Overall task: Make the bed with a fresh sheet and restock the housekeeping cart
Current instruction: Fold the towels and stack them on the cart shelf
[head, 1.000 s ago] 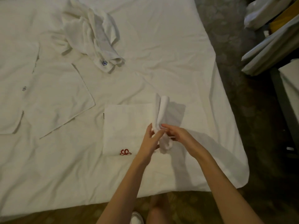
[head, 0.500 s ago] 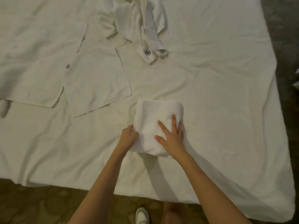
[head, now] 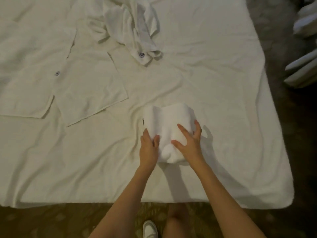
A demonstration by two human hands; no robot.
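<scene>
Near the bed's foot edge, both hands work a folded white towel lying on the sheet. Left hand grips the towel's near-left edge, thumb on top. Right hand presses flat on it, fingers spread. Beyond, to the left, flat cloths; farther back, a crumpled towel. Stacked linens, possibly, at far right.
</scene>
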